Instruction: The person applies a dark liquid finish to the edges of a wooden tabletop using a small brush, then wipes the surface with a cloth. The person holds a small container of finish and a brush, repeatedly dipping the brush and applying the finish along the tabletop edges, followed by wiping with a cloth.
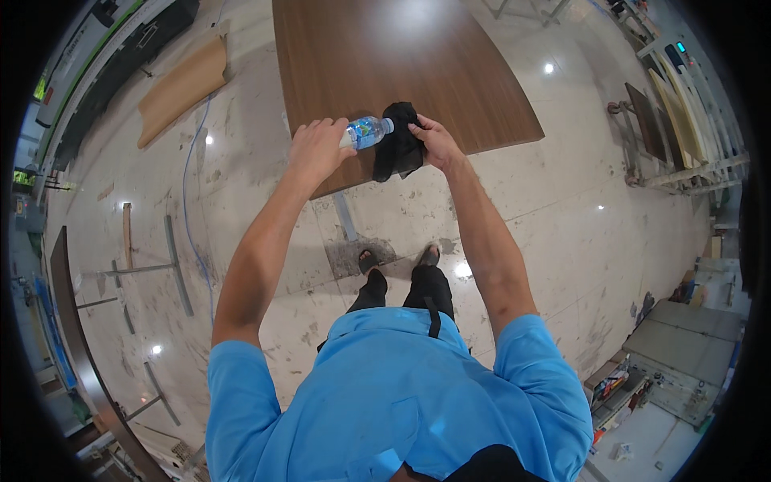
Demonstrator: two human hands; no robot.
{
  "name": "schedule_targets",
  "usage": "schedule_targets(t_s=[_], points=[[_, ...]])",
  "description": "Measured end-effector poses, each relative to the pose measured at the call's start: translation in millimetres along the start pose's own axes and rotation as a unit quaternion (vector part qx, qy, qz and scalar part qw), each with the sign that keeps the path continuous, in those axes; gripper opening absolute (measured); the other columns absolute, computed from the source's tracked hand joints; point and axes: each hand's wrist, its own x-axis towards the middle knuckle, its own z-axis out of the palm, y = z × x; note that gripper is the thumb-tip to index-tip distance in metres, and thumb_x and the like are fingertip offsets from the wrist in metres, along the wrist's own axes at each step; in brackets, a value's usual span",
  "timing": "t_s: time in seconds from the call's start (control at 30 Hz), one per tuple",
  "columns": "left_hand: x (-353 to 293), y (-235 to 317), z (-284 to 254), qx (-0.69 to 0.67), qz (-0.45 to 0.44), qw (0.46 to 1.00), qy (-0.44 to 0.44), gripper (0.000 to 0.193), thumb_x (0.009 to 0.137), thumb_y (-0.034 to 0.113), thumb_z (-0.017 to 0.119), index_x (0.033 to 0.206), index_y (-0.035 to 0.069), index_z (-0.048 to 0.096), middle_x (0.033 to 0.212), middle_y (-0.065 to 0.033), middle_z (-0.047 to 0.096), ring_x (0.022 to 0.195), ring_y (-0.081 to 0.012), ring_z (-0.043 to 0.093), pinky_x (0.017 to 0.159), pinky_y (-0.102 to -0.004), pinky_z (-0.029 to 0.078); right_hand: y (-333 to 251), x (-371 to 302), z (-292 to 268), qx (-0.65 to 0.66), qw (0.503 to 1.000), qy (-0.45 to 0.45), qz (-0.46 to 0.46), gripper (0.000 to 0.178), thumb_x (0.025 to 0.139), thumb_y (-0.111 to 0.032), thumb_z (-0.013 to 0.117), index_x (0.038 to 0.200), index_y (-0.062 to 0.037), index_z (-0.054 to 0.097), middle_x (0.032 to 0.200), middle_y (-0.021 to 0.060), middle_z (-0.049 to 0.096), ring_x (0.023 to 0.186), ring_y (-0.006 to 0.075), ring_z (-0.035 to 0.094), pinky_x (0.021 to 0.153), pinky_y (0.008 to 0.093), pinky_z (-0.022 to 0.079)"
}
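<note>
Holding a blue-labelled clear plastic bottle (368, 132) near level, left hand (320, 149) wrapped round its base end; right hand (436, 143) pinching a bunched black cloth (395, 151) at the cap end. Both over the brown wood-grain panel's (474, 88) near edge. Step looks like bringing bottle and cloth together; next move calls for steady grips.

A clear bottle (368, 132) is held sideways in the left grip (317, 146), its cap pointed toward a black cloth (395, 151) held by the right grip (438, 141) at the brown counter (418, 68).
</note>
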Motion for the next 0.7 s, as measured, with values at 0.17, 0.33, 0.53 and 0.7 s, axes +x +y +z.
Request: schedule_targets(t_s=[0.17, 0.33, 0.53, 0.7], points=[[36, 5, 5, 0.010, -0.020, 0.999, -0.034, 0.056, 0.087, 0.036, 0.081, 0.132, 0.009, 0.063, 0.116, -0.0112, 0.070, 0.113, -0.0299, 0.065, 0.094, -0.0449, 0.048, -2, 32, -21, 0.010, 1.000, -0.025, 0.008, 0.030, 0.106, -0.002, 0.055, 0.134, -0.0013, 0.064, 0.117, 0.0088, 0.072, 0.102, 0.0173, 0.070, 0.091, 0.0320, 0.060], [65, 13, 7, 0.029, -0.015, 0.998, -0.054, 0.057, 0.086, 0.034, 0.081, 0.134, 0.009, 0.064, 0.114, -0.0116, 0.071, 0.110, -0.0302, 0.066, 0.093, -0.0442, 0.049, -1, 51, -41, 0.008, 1.000, -0.014, 0.015, 0.029, 0.106, -0.002, 0.056, 0.134, -0.0010, 0.065, 0.117, 0.0074, 0.073, 0.104, 0.0151, 0.070, 0.094, 0.0303, 0.058], [83, 24, 10, 0.015, -0.024, 0.998, -0.064, 0.042, 0.085, 0.031, 0.082, 0.118, 0.009, 0.068, 0.108, -0.0124, 0.072, 0.111, -0.0300, 0.066, 0.092, -0.0450, 0.049, -7, 61, -53, 0.008, 0.998, 0.064, -0.019, 0.032, 0.104, 0.000, 0.059, 0.135, 0.0051, 0.062, 0.118, 0.0114, 0.072, 0.100, 0.0180, 0.070, 0.089, 0.0311, 0.060], [86, 28, 12, -0.002, -0.013, 0.998, -0.059, 0.046, 0.085, 0.031, 0.082, 0.122, 0.007, 0.067, 0.110, -0.0137, 0.072, 0.110, -0.0318, 0.067, 0.092, -0.0458, 0.049, -17, 57, -59, 0.015, 0.999, 0.048, -0.016, 0.035, 0.103, -0.002, 0.061, 0.137, 0.0067, 0.060, 0.120, 0.0125, 0.072, 0.102, 0.0186, 0.070, 0.090, 0.0314, 0.059]])
